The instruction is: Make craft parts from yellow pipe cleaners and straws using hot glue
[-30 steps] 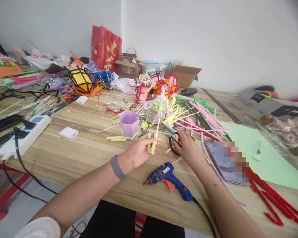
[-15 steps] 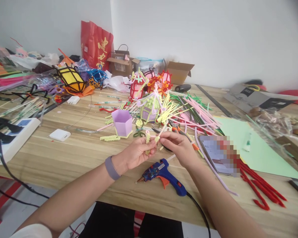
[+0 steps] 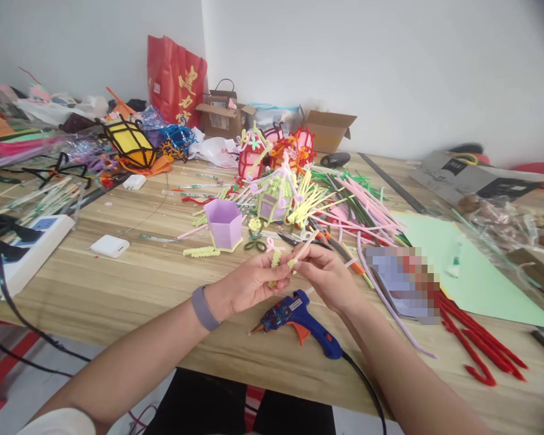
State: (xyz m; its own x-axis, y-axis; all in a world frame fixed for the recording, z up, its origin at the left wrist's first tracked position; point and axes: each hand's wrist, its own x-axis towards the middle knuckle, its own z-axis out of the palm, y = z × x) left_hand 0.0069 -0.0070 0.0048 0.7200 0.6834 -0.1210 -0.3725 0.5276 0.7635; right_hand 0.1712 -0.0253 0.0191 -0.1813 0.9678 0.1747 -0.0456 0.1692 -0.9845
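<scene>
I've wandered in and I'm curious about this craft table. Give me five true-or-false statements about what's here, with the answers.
1. The left hand holds a fuzzy yellow piece. True.
2. The right hand is holding the blue glue gun. False: the glue gun lies on the table, and that hand's fingers are on a pale strip.
3. The purple cup stands with its open side up. True.
4. The wristband is on the right wrist. False: it is on the left wrist.
5. The big bag near the wall is green. False: it is red with gold writing.
</scene>
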